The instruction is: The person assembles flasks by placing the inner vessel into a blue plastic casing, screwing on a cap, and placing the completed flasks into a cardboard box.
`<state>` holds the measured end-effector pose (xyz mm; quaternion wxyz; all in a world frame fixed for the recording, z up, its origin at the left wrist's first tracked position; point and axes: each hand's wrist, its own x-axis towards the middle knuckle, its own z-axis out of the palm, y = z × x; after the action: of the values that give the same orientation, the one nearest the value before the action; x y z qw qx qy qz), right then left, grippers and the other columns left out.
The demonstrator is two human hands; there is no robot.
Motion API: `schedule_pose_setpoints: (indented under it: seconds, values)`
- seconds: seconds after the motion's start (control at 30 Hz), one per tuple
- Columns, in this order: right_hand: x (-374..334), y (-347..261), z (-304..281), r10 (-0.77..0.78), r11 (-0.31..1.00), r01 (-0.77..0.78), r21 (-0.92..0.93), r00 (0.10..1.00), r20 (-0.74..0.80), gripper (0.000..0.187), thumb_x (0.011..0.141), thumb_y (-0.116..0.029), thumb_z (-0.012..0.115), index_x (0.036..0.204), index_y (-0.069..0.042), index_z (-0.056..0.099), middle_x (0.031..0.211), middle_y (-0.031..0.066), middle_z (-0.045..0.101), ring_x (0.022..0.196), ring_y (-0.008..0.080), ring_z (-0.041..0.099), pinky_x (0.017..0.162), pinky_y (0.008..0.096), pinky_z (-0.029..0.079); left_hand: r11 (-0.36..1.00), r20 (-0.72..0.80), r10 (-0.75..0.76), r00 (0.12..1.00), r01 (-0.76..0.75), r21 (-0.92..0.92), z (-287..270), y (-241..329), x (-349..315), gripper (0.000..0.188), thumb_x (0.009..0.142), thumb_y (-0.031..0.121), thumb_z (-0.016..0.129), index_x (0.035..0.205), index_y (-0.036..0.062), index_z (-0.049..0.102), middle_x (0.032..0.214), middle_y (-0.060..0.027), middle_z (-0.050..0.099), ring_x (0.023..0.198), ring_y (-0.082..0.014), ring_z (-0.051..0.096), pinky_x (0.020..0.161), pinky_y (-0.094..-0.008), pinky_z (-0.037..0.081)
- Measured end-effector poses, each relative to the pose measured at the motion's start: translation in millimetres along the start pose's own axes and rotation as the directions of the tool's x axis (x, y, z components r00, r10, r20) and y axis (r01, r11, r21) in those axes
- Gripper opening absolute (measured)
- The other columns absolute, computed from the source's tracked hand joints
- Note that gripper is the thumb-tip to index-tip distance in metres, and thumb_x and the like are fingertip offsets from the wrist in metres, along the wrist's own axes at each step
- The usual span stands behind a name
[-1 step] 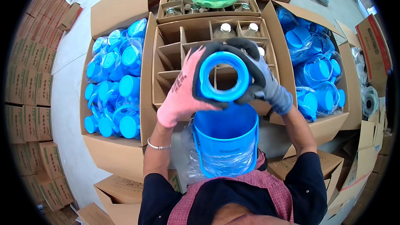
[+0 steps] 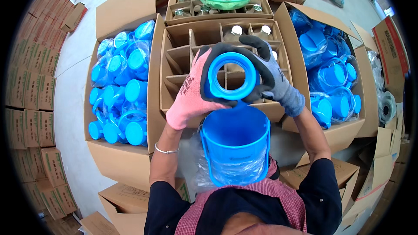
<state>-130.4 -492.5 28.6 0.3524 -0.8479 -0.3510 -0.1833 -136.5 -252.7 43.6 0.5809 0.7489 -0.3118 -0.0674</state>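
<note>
Between my hands I hold up a blue plastic ring (image 2: 230, 95) with a wide round opening; the carton shows through it. My left hand (image 2: 189, 91), in a pink glove with a dark palm, curls around its left side and top. My right hand (image 2: 278, 85), in a grey-blue glove with dark fingers, cups the right side. Its thumb is against the lower right edge, and one finger is lifted off near the top. Just below stands a blue bucket (image 2: 237, 152) with its handle hanging down and clear plastic film around its lower part.
Ahead is a divided carton (image 2: 174, 39) with glass bottles (image 2: 235, 35) in some compartments. A green basin (image 2: 226, 3) of caps sits on another carton behind. Open boxes of blue bucket-like containers stand left (image 2: 136, 90) and right (image 2: 333, 74). Stacked cartons (image 2: 37, 82) line the far left.
My right hand has loosened a little: its upper finger has lifted away from the ring. The ring has shifted slightly left; the bucket stays put.
</note>
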Motion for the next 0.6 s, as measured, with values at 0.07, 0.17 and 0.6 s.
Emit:
schedule_pose_setpoints:
  seconds: [0.07,0.17,0.6]
  values:
    - [7.7,24.6,10.9,-0.05,0.999,0.05,-0.003,0.999,0.01,0.087,0.066,-0.053,0.077,0.137,-0.013,0.048,0.138,0.0161,0.042,0.129,0.0376,0.038,0.107,0.0478,0.033,0.996,-0.12,0.091,0.989,-0.089,0.018,-2.8,-41.0,-4.1,0.108,0.058,0.038,0.088,0.144,0.0059,0.031,0.142,-0.0169,0.038,0.134,-0.0346,0.035,0.112,-0.0443,0.029]
    - [-3.8,96.7,53.4,0.454,0.783,-0.419,0.459,0.89,0.037,0.061,0.081,-0.031,0.073,0.133,-0.01,0.05,0.13,0.0151,0.051,0.12,0.0337,0.049,0.1,0.0414,0.044,0.976,-0.244,0.143,0.959,-0.096,0.194,-1.1,-72.3,-11.4,0.091,0.059,0.035,0.087,0.135,0.0092,0.045,0.139,-0.0188,0.041,0.131,-0.0387,0.038,0.11,-0.0466,0.033]
    - [-51.6,201.5,118.5,0.586,0.787,-0.504,-0.355,0.79,0.177,0.084,0.065,-0.031,0.083,0.133,-0.009,0.04,0.116,0.0194,0.054,0.104,0.039,0.057,0.09,0.0478,0.047,0.89,-0.51,-0.017,0.86,0.246,0.385,-14.7,-80.7,-53.9,0.036,0.062,0.018,0.084,0.086,0.0047,0.061,0.115,-0.021,0.051,0.103,-0.0375,0.054,0.086,-0.0428,0.045]
